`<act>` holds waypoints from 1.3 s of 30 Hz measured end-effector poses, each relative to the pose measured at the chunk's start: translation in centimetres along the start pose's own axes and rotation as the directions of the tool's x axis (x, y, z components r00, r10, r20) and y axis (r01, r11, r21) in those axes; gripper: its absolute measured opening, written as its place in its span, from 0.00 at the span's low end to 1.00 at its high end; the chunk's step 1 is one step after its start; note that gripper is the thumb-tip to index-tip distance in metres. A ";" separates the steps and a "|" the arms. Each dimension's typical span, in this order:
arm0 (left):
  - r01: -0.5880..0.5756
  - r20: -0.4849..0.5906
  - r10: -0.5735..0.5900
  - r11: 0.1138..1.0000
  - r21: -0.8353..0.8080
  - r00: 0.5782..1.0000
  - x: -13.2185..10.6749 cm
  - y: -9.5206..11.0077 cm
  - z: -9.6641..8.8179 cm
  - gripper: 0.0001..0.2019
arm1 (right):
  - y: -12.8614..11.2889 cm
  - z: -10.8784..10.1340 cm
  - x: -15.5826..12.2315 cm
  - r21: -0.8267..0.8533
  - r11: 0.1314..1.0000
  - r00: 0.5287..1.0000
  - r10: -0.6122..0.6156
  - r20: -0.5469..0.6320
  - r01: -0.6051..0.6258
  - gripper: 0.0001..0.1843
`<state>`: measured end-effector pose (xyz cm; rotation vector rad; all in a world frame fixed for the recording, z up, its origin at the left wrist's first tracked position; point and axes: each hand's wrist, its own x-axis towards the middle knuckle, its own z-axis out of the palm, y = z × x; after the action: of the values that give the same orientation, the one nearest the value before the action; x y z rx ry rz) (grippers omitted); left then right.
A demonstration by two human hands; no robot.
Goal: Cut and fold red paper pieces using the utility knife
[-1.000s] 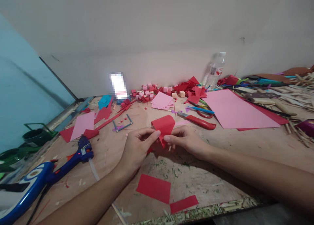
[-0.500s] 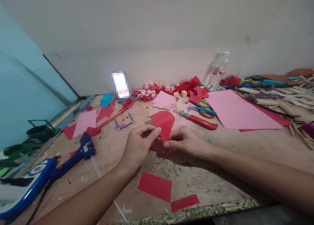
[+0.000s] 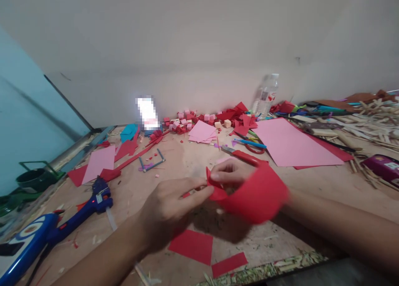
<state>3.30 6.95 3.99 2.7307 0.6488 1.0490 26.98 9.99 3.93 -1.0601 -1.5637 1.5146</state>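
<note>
Pinching the red paper with nearly closed fingers, the left hand and right hand hold it above the bench, behind its front edge, where uneven pulling could crease or tear it.

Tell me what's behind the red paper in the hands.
The right hand and forearm show on either side of the red paper; the wrist between them is covered, as is anything beyond it.

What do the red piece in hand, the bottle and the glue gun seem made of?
Red piece: likely matte paper or thin card, judging by its thin curl; blur hides its texture. Bottle: probably clear, glossy plastic, being see-through. Glue gun: likely smooth plastic, given its molded blue body.
</note>
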 end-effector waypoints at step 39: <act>0.684 0.290 -0.639 0.541 -0.489 0.713 1.6 1.2 2.6 0.18 | 0.9 0.3 0.7 0.215 0.975 0.997 -0.042 -0.066 0.056 0.24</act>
<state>6.45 6.63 3.35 1.7332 1.0437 0.7528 26.51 10.50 2.93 -0.9280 -1.3392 1.5640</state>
